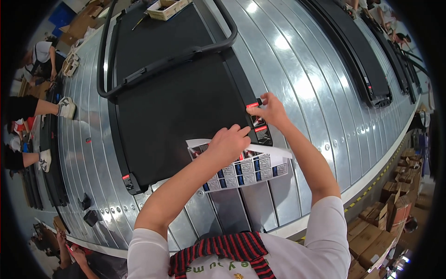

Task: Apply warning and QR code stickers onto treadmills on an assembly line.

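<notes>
A black treadmill [172, 116] lies flat on the metal-topped bench, its dark belt facing up and its upright frame [186, 58] folded across it. Several red-and-black warning labels [261, 130] sit along its right side rail near the close corner. My right hand [273, 111] is closed at the rail, thumb and finger pinching the upper label's top edge. Bent over a white sheet of printed stickers [246, 174], my left hand [227, 143] grips it by its upper part, fingertips close to the labels. The sheet curls over the treadmill's near edge; part of it is under my hand and forearm.
A tray [167, 8] of small parts rests on the treadmill's far end. More black treadmills [353, 51] lie at the right. Small black pieces [90, 217] are at the near left. People work around the bench, and cardboard boxes [376, 242] are stacked on the floor at right.
</notes>
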Demonstrator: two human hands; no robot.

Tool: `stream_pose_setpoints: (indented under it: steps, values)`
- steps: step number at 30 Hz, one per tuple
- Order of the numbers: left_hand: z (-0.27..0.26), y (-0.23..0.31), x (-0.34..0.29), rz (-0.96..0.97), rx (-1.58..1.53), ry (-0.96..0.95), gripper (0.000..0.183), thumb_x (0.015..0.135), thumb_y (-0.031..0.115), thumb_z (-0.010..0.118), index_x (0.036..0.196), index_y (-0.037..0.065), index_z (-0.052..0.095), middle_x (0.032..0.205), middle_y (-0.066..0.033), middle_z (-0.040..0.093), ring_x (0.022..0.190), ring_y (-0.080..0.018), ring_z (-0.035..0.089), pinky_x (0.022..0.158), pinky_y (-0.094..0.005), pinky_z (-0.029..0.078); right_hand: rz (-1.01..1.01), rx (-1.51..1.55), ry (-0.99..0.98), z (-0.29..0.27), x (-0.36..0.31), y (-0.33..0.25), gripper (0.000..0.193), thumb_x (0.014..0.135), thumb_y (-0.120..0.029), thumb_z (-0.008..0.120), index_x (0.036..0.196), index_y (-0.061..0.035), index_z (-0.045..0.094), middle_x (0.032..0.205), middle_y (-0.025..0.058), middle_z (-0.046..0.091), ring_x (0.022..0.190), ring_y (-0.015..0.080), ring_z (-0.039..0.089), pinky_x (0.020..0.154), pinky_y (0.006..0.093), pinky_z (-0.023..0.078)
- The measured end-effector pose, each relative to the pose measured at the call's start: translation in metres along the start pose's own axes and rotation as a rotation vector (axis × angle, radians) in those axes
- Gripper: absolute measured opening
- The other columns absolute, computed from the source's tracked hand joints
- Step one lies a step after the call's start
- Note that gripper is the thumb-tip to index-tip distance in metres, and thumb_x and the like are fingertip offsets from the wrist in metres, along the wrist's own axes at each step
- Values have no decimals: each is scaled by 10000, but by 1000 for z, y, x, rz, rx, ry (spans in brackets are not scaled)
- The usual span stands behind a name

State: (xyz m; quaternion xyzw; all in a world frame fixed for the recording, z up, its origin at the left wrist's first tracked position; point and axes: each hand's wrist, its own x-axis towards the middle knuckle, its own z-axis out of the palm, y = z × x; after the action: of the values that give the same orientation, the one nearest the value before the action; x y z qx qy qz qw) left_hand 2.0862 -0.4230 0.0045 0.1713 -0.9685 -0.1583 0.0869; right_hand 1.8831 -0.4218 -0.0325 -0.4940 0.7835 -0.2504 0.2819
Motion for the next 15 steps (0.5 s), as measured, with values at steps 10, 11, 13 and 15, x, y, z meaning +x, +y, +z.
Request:
stream_pose_setpoints:
  steps: [10, 11, 13, 15]
  values:
    - [-86, 74, -161, -125, -173, -16, 132, 665, 69, 524, 785, 90, 473, 692, -60, 537, 691, -239, 566, 570, -359, 452, -701, -177, 343, 17, -21, -104, 360, 723, -258, 629, 990, -47, 512, 985, 114, 555, 960, 300, 507, 776, 393, 401]
    - [-91, 80, -181, -159, -162, -4, 132, 665, 69, 524, 785, 90, 473, 692, -60, 537, 691, -239, 566, 570, -359, 452, -812, -213, 294, 24, -35, -128, 413, 707, -240, 643, 1043, -51, 494, 1063, 118, 517, 1028, 298, 466, 831, 390, 373]
    - [-99, 94, -212, -306, -322, 20, 191, 637, 31, 544, 813, 96, 506, 697, -57, 554, 682, -252, 571, 553, -352, 455, -947, -334, 193, 39, -56, -160, 609, 683, -246, 664, 1200, -62, 400, 1233, 125, 399, 1169, 302, 351, 954, 412, 283]
    - [-98, 105, -238, -376, -407, 93, 222, 620, 22, 553, 825, 103, 528, 718, -57, 573, 690, -262, 572, 558, -344, 460, -949, -361, 160, 53, -70, -173, 626, 681, -253, 665, 1210, -62, 390, 1246, 128, 387, 1178, 301, 341, 962, 412, 278]
